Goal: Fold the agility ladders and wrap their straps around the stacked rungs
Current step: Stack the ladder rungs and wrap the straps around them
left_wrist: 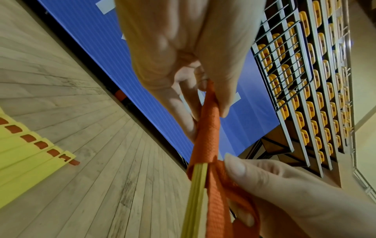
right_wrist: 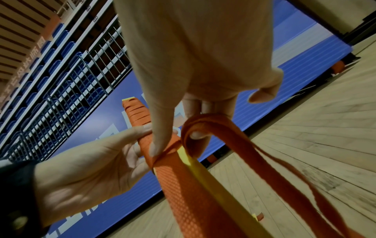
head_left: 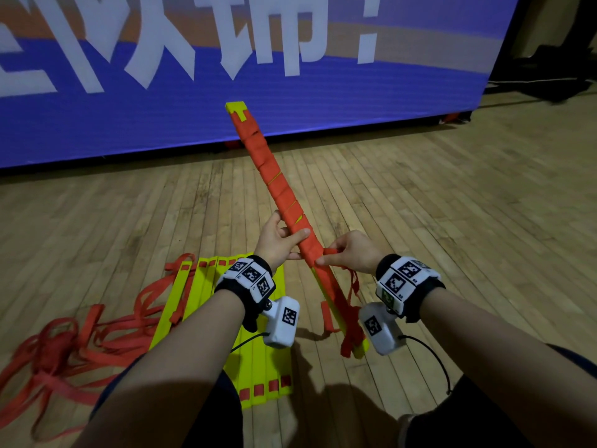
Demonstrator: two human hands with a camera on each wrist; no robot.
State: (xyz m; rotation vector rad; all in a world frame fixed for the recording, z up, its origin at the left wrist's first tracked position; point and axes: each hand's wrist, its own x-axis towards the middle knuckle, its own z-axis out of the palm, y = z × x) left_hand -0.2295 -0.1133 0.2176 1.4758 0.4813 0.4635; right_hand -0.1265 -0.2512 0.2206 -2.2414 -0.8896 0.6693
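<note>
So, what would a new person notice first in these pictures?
Probably the stacked rungs, a long yellow bundle mostly wound in orange strap, held up slanting between both hands. The left hand grips it and the right hand pinches a strap loop. On the wooden floor at left lies a second ladder, unwrapped.

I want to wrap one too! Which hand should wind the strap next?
Probably the right hand: it already pinches the loose strap, while the left hand grips the bundle steady.
</note>
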